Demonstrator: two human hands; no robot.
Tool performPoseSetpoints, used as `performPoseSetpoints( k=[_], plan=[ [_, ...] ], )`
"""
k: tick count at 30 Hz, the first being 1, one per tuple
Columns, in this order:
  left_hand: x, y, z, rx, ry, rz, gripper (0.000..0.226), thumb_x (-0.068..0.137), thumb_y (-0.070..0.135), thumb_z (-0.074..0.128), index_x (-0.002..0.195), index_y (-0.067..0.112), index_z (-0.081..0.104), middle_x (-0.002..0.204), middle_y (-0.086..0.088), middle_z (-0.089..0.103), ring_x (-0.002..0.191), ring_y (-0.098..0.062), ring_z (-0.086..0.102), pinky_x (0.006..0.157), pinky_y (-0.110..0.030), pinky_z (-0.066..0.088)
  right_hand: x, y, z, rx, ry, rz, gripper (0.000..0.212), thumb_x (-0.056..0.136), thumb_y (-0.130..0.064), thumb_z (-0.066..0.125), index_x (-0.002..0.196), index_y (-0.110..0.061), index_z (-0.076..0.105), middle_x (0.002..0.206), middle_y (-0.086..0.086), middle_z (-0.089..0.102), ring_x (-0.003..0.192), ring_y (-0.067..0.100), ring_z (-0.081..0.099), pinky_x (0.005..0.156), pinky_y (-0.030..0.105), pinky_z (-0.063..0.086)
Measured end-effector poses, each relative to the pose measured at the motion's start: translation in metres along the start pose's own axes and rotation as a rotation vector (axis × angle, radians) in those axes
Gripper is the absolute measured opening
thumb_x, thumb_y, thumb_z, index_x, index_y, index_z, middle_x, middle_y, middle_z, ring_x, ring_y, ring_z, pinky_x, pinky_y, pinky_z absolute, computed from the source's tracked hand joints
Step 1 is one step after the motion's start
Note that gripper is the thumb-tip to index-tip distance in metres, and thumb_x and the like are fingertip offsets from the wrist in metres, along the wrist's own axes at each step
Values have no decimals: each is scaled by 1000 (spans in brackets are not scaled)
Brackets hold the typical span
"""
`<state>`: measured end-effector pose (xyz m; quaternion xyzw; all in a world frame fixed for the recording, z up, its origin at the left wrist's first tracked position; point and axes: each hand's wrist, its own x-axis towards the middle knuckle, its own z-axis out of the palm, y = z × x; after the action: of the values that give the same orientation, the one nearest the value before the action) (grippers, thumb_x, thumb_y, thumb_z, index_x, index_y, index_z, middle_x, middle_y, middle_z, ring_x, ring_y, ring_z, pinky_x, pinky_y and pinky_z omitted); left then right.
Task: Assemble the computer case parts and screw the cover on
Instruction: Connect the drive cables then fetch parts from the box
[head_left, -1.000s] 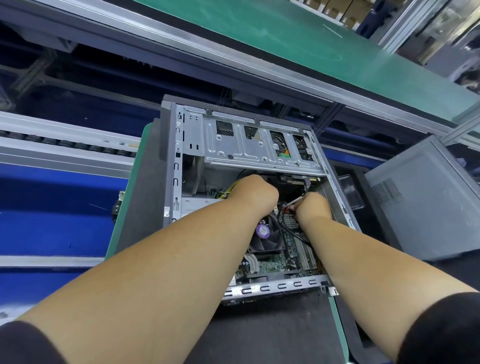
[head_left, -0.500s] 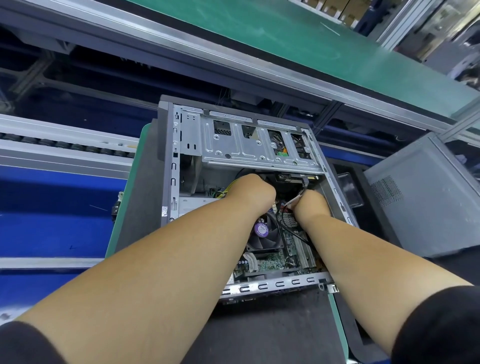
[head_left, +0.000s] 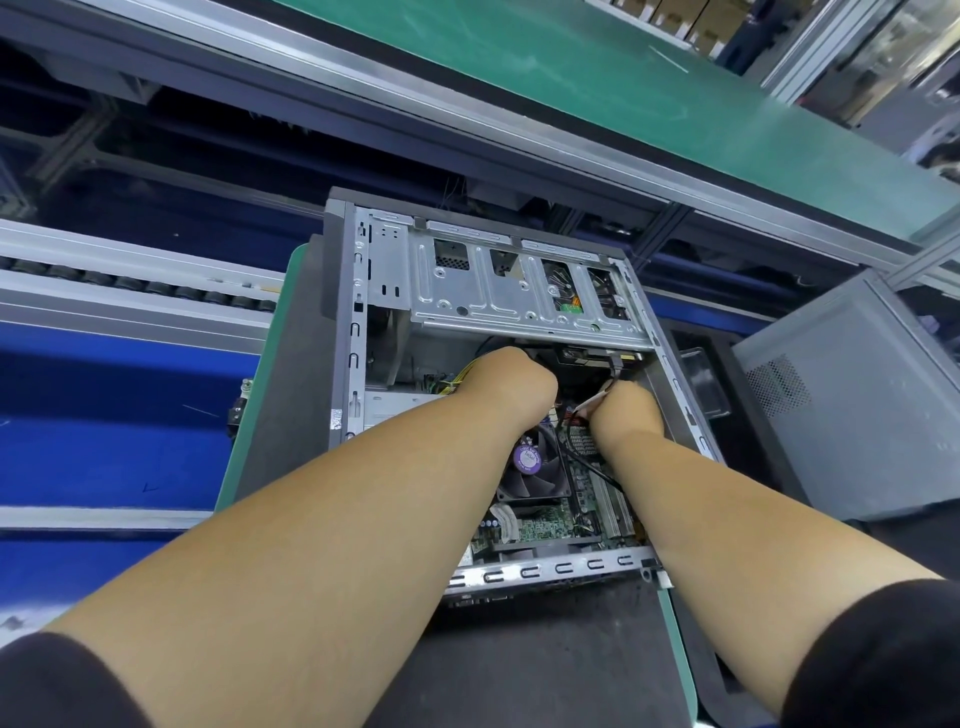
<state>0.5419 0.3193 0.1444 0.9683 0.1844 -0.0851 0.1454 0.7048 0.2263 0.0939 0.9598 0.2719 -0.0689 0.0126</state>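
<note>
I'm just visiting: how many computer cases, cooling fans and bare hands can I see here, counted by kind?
Computer cases: 2, the open grey metal case being worked in and a closed grey case to its right.
Cooling fans: 1, the black fan with a purple round label.
Bare hands: 2, the left hand and the right hand, both inside the open case.
Total: 5.

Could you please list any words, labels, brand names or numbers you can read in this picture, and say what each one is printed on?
No text here can be read.
Purple round sticker on the CPU fan hub: printed lines, too small and blurred to read.
White label on the computer case's left frame: a speckled pattern, perhaps a code, not readable.
Motherboard: any markings are too small to make out.
</note>
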Motion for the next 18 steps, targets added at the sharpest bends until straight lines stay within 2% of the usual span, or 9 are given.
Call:
performPoseSetpoints(
  k=[4, 6, 8, 10, 13, 16, 18],
  plan=[
    [3, -1, 1, -22, 11, 8, 23, 77, -10, 53, 89, 9, 55, 92, -9, 45, 83, -28, 44, 74, -27, 39, 1, -1, 0, 3, -10, 25, 23, 93, -19, 65, 74, -14, 54, 86, 12, 64, 72, 26, 51, 63, 29, 42],
    [3, 0, 1, -36, 8, -9, 21, 76, -10, 53, 87, 8, 53, 92, -9, 45, 83, -28, 44, 74, -27, 39, 2, 0, 0, -25, -21, 30, 15, 94, -19, 63, 81, -12, 61, 85, 11, 63, 72, 25, 50, 62, 29, 41],
    [3, 0, 2, -17, 12, -15, 24, 74, -11, 55, 87, 9, 53, 91, -8, 45, 82, -28, 43, 73, -27, 38, 4, 1, 1, -48, -16, 32, 13, 95, -18, 61, 93, -8, 69, 82, 10, 61, 73, 27, 55, 61, 28, 42],
    [4, 0, 2, -15, 4, -11, 25, 75, -11, 54, 88, 10, 52, 92, -9, 43, 82, -28, 42, 73, -27, 37, 4, 1, 0, -40, -28, 47, 16, 95, -19, 62, 100, -6, 70, 90, 13, 68, 80, 29, 62, 62, 28, 43],
    [6, 1, 3, -82, 4, -50, 20, 79, -9, 51, 88, 9, 52, 94, -9, 44, 82, -27, 43, 74, -26, 37, 6, 0, 0, -18, -52, 59, 16, 94, -20, 64, 101, -7, 70, 100, 14, 72, 82, 28, 62, 64, 27, 43],
    [7, 0, 4, -53, 15, -42, 15, 81, -4, 51, 87, 9, 52, 93, -9, 46, 83, -25, 44, 73, -27, 37, 4, 0, 1, 39, -18, 81, 13, 93, -16, 62, 95, -7, 70, 96, 16, 71, 90, 31, 68, 65, 27, 44],
    [4, 1, 2, -68, 17, -34, 14, 81, -4, 49, 85, 8, 52, 93, -10, 46, 83, -26, 45, 73, -27, 38, 3, 0, 1, 65, -6, 92, 10, 92, -13, 60, 86, -9, 67, 90, 16, 70, 88, 32, 67, 65, 27, 44]
  ],
)
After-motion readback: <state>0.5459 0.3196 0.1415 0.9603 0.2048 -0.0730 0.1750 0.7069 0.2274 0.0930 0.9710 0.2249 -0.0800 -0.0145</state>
